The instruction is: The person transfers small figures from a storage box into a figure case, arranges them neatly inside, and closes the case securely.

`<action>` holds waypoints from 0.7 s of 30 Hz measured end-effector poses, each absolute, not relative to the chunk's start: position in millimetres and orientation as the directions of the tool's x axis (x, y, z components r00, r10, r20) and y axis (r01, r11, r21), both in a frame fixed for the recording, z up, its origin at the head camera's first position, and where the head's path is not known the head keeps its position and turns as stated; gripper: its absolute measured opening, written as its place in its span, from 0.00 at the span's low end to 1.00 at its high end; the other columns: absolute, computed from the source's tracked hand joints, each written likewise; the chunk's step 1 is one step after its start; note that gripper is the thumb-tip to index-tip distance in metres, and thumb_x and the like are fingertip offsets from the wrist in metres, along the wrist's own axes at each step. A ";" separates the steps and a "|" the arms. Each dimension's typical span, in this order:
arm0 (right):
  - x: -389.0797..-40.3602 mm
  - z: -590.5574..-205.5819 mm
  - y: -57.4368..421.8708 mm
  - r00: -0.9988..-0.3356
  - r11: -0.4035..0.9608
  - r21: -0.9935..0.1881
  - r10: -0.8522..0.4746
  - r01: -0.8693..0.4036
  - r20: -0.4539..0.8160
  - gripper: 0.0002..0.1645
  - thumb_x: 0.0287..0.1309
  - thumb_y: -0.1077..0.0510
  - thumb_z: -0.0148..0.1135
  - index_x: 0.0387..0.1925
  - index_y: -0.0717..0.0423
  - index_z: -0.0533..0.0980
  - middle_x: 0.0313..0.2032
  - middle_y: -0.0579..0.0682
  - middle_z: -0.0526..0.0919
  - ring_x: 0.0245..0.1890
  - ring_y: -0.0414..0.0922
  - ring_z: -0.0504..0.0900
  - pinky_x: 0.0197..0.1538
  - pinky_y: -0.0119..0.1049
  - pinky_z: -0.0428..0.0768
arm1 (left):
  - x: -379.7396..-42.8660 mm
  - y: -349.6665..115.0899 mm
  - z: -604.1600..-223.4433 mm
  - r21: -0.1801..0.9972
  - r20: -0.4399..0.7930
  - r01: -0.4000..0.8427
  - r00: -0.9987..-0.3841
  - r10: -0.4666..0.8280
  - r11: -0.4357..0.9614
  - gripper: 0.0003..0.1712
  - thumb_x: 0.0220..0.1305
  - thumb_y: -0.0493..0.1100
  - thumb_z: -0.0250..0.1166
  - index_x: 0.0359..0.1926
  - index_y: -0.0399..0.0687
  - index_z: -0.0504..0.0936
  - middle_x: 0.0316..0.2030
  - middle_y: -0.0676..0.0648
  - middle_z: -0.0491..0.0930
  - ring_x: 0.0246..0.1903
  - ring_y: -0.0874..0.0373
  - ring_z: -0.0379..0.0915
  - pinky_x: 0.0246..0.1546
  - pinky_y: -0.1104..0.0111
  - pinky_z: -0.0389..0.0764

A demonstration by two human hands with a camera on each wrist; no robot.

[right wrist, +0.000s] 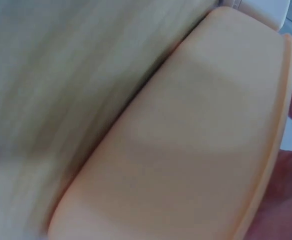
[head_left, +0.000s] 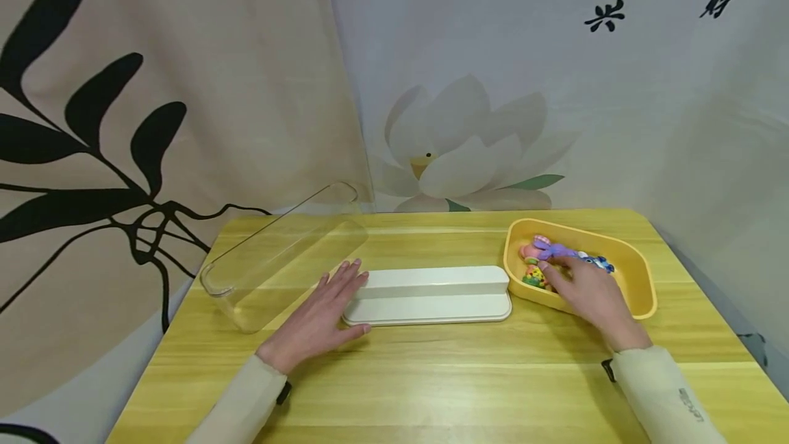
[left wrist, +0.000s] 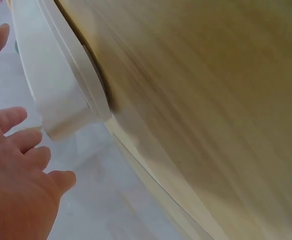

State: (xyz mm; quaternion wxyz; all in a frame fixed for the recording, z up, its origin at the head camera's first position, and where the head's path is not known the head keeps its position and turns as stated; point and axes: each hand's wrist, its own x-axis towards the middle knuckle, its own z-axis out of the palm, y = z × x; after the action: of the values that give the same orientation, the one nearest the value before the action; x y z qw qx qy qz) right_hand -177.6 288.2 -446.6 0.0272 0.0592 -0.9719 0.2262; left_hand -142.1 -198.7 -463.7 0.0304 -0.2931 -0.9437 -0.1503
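Note:
In the head view my left hand (head_left: pixel 320 314) lies with straight fingers at the left end of a long white stepped base (head_left: pixel 431 312). The left wrist view has the fingers spread beside the end of that base (left wrist: pixel 48 65). My right hand (head_left: pixel 588 290) reaches over the front rim of a yellow tray (head_left: pixel 641 293). Its thumb and fingers are down among small colourful toys: a purple one (head_left: pixel 553 250), a yellow-green one (head_left: pixel 533 277) and a blue-white one (head_left: pixel 599 263). I cannot tell whether it pinches one. The tray wall (right wrist: pixel 170 140) fills much of the right wrist view.
A clear plastic cover (head_left: pixel 277 262) rests slantwise at the table's back left, beside my left hand. The tray stands close to the base's right end. Behind the wooden table (head_left: pixel 431 389) hangs a printed curtain (head_left: pixel 468 53).

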 end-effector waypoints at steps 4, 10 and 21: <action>-182.0 -445.2 288.8 -0.995 0.900 -0.423 -0.092 -0.103 0.046 0.40 0.75 0.32 0.48 0.60 0.64 0.79 0.44 0.61 0.87 0.48 0.65 0.83 0.48 0.63 0.80 | -147.8 -195.4 -463.4 0.267 0.137 0.584 -0.811 0.569 0.767 0.53 0.67 0.66 0.67 0.80 0.42 0.59 0.82 0.42 0.45 0.81 0.45 0.41 0.78 0.45 0.50; -188.7 -446.4 290.2 -0.995 0.910 -0.408 -0.094 -0.069 -0.040 0.37 0.75 0.32 0.48 0.49 0.63 0.82 0.40 0.57 0.87 0.42 0.58 0.84 0.45 0.59 0.80 | -156.0 -190.8 -464.4 0.258 0.101 0.594 -0.801 0.590 0.762 0.54 0.67 0.68 0.66 0.80 0.42 0.58 0.82 0.44 0.44 0.81 0.47 0.41 0.79 0.46 0.49; -198.9 -447.2 289.1 -0.985 0.906 -0.412 -0.144 -0.094 -0.092 0.25 0.75 0.40 0.54 0.42 0.56 0.85 0.36 0.54 0.87 0.38 0.56 0.83 0.40 0.53 0.80 | -159.3 -193.2 -467.8 0.266 0.061 0.601 -0.791 0.609 0.754 0.57 0.66 0.67 0.67 0.81 0.39 0.55 0.82 0.43 0.46 0.81 0.48 0.40 0.79 0.48 0.51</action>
State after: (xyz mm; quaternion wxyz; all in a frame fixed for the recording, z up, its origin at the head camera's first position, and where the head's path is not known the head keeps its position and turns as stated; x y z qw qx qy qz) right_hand -198.9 289.1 -447.2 -0.0601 0.0609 -0.9745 0.2075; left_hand -159.3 -193.2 -467.8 -0.0146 -0.3229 -0.9363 -0.1372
